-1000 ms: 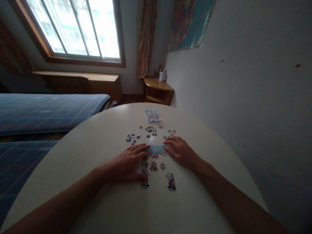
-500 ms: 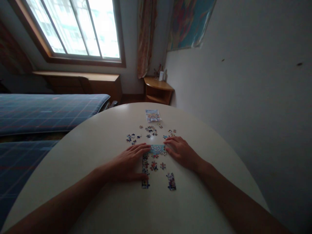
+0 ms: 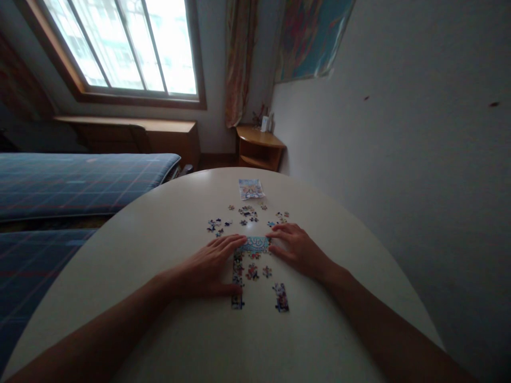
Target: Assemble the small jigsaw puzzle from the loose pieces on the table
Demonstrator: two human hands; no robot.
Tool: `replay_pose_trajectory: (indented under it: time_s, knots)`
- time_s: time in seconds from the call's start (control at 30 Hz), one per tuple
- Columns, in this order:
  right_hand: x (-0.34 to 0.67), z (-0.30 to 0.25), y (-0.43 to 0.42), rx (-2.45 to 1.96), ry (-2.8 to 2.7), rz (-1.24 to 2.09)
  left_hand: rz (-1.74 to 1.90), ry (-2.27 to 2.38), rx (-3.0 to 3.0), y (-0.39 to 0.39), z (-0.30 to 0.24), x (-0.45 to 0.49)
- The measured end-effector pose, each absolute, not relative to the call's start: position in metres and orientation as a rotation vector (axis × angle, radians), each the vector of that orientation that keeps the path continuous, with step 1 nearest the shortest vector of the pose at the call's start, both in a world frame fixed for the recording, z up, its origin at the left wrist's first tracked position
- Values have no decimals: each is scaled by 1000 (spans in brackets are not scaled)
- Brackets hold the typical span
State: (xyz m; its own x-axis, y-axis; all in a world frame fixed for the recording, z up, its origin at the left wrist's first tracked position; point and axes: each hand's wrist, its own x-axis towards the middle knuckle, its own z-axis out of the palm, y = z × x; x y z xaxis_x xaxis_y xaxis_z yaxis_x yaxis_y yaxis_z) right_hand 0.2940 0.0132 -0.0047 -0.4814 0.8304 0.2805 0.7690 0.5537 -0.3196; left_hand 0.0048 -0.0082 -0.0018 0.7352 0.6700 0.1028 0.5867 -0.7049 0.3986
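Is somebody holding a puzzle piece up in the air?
No, both the left hand and the right hand lie flat on the table beside the puzzle.

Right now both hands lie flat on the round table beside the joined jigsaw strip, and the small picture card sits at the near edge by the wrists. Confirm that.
Not quite. The head view shows the picture card at the table's far edge, beyond the loose pieces. The left hand and right hand do flank the joined strip.

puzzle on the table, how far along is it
Early on. Done: a light-blue top strip and a left edge column are joined, and a short strip lies apart. In hand: the left hand and right hand lie flat at the top strip's two ends. Left: the middle is mostly bare, and loose pieces lie scattered beyond, near the reference picture.
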Motion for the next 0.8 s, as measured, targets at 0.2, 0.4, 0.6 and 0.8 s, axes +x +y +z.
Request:
replay_pose_trajectory:
  time_s: [0.2,0.4,0.6,0.8]
  knots:
    - [294,-3,13,-1288,-2389,197,349,979,2586,-9,-2,6]
    - [294,-2,12,-1276,-2395,182,407,911,2587,-8,-4,6]
    - [294,-3,13,-1284,-2404,187,628,1100,2561,0,-8,8]
    - [294,-4,14,-1270,-2393,202,745,1799,2402,13,-6,-2]
